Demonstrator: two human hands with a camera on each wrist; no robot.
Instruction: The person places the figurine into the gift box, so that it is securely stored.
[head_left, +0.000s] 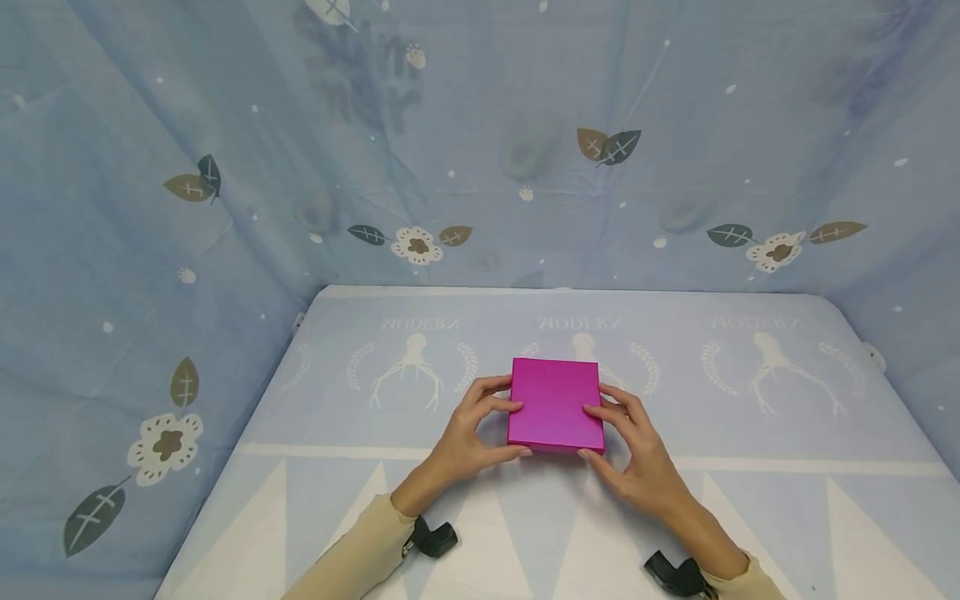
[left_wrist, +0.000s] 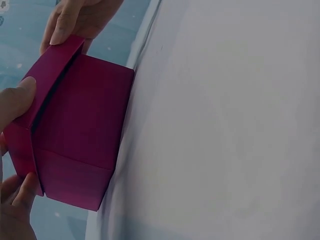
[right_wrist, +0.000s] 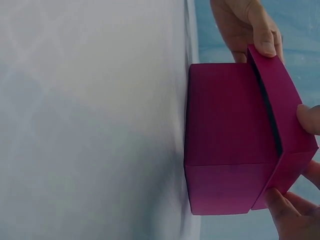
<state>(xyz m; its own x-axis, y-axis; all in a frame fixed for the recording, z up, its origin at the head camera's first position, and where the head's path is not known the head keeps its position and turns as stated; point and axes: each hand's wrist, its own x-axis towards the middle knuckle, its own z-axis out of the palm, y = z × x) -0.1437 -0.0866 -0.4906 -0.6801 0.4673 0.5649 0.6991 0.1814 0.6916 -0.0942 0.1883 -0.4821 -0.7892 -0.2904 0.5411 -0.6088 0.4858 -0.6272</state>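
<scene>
A magenta box stands on the cloth-covered table, its lid (head_left: 556, 403) facing up in the head view. Both wrist views show the box body (left_wrist: 82, 112) below the lid's wider rim, with a dark gap along the rim's lower edge. My left hand (head_left: 471, 433) grips the lid's left side, thumb at the front corner and a fingertip on top. On the opposite side, my right hand (head_left: 636, 454) holds the lid the same way, thumb at the front edge. In the right wrist view, fingertips press the lid's rim (right_wrist: 280, 95).
A pale blue and white patterned cloth (head_left: 420, 433) covers the table. Blue fabric walls (head_left: 480, 150) with leaf and flower prints rise behind and at both sides. Dark wrist-camera mounts (head_left: 435, 539) sit by each sleeve.
</scene>
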